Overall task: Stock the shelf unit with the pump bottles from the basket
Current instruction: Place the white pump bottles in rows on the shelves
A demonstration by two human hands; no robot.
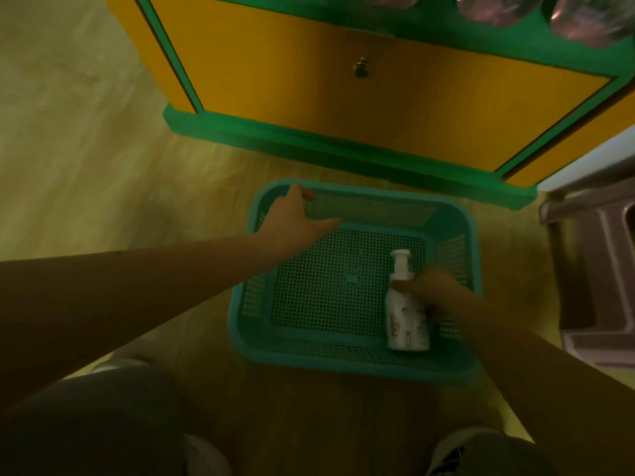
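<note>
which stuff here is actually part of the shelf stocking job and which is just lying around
Part of the job:
- pump bottle, gripped by the right hand
- basket, left hand on its rim
- shelf unit

Just lying about:
- plastic stool
- white object above it

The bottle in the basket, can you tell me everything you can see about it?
The bottle is white, looks like plastic, and has a pump top pointing toward the cabinet. A small picture label on its side is too blurry to read. It lies on its side by the right wall of the green basket, the only bottle there. The right hand grips its neck.
</note>
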